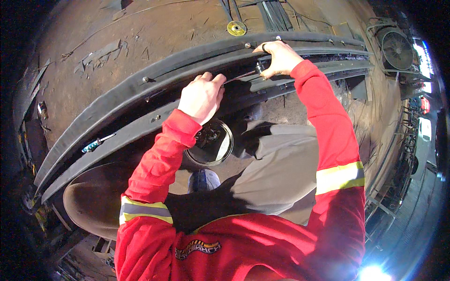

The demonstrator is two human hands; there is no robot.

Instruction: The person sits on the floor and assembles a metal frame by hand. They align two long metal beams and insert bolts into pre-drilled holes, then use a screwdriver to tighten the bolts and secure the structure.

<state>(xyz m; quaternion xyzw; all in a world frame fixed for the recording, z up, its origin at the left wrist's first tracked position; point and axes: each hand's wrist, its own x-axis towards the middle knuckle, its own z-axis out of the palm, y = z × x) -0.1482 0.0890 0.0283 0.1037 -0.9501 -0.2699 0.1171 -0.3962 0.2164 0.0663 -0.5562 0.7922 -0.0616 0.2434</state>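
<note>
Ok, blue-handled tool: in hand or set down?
Set down. The blue-handled tool lies among the curved grey beams, well apart from both the left hand and right hand.

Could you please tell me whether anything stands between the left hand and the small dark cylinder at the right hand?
Nothing visible blocks the way; only a thin rod-like piece spans the gap, running from the left hand toward the small dark cylinder beside the thumb of the right hand.
</note>
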